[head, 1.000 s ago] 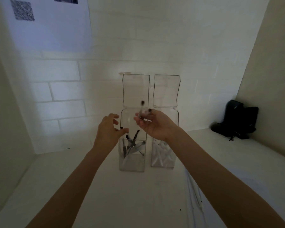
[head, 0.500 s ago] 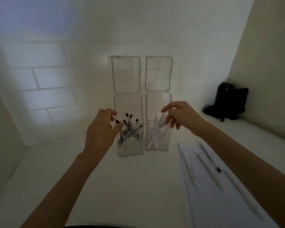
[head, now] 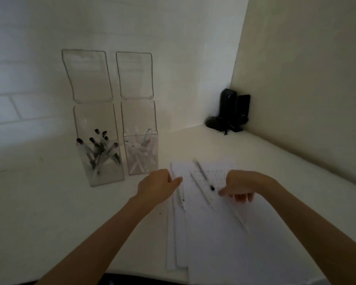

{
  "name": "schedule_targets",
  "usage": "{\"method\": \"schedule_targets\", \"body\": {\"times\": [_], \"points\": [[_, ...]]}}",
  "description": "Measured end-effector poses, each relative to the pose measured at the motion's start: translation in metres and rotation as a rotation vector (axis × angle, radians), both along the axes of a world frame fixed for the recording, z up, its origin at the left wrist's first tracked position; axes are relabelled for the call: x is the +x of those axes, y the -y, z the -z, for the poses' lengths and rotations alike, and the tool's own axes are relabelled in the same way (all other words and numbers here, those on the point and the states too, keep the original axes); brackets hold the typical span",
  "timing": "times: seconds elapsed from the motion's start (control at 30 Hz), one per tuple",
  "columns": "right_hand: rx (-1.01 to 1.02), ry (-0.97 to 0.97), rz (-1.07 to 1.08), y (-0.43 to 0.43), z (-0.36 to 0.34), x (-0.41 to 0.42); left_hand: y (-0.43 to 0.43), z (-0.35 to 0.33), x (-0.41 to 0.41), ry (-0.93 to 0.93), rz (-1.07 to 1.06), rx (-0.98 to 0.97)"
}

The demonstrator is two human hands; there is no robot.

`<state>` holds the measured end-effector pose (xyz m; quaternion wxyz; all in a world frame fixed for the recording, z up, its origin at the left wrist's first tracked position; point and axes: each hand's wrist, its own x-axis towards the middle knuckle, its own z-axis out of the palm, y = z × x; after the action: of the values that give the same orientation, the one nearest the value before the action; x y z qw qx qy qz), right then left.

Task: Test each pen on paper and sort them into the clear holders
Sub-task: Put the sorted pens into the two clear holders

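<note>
White paper (head: 214, 233) is back under our hands now the last pen sits in the right holder (head: 141, 161), so the next pen (head: 202, 174) lies just left of our right hand (head: 243, 185), its fingers loosely apart and empty, while we cannot tell our left hand's (head: 157, 189) grip.

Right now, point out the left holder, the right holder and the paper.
left holder (head: 95, 118), head view, bare upper back wall.
right holder (head: 138, 116), head view, bare upper back wall.
paper (head: 224, 243), head view, bare middle of the top sheet.
</note>
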<state>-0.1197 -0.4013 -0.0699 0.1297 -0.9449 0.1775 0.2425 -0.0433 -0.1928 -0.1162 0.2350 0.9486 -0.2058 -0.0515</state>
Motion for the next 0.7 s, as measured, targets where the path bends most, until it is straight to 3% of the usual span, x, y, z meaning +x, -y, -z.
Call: {"method": "schedule_targets", "body": {"times": [0.13,0.27,0.37,0.5,0.7], "points": [[0.053,-0.050,-0.002,0.004,0.013,-0.017,0.012,0.016,-0.003,-0.021,-0.054,0.095],[0.175,0.270,0.158,0.013,0.018,-0.006,0.018,0.018,-0.002,-0.024,-0.086,0.138],[0.235,0.446,0.171,0.015,0.022,0.017,0.019,0.017,0.000,-0.061,-0.117,-0.025],[0.158,0.496,0.144,0.010,0.041,0.048,0.033,0.014,0.001,-0.093,-0.098,-0.229],[0.173,0.545,0.158,0.013,0.058,0.052,0.068,0.020,-0.007,-0.018,-0.106,-0.065]]}}
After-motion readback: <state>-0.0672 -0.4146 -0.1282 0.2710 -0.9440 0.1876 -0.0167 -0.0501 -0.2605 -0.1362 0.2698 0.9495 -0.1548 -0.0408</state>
